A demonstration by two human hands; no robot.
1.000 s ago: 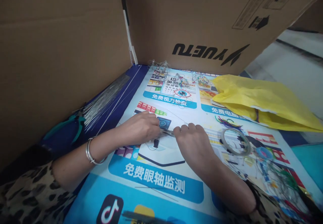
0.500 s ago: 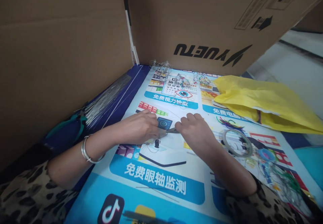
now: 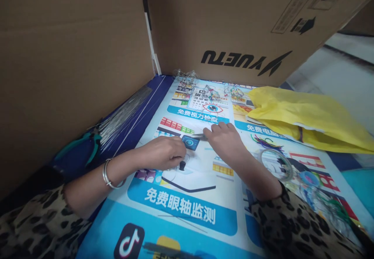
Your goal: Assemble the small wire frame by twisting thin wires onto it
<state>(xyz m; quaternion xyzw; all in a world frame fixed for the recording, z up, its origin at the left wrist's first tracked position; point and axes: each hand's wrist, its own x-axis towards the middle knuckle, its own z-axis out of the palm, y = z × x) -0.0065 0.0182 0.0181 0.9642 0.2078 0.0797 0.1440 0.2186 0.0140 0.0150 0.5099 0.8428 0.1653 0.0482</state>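
My left hand point(image 3: 165, 152) is closed, thumb and fingers pinched together above the printed sheet point(image 3: 201, 179). What it holds is too small or hidden to make out; a faint thin loop shows just below the fingers. My right hand point(image 3: 226, 140) is wrapped round a slim, pointed metal tool point(image 3: 198, 135), whose tip points left, above and beyond my left fingers. Its handle lies hidden inside the fist. The tool tip and my left hand are apart.
Thin wires point(image 3: 127, 111) lie bundled at left beside teal-handled pliers point(image 3: 96, 144). Cardboard walls point(image 3: 204, 17) stand behind and left. A yellow bag point(image 3: 304, 115), a tape roll point(image 3: 276, 164) and a tangle of coloured wire point(image 3: 330, 208) lie at right. More wire tangles point(image 3: 213, 93) sit at the back.
My right hand has moved the metal tool up and away from my left fingers, where its tip was before. My left hand has shifted slightly right and turned.
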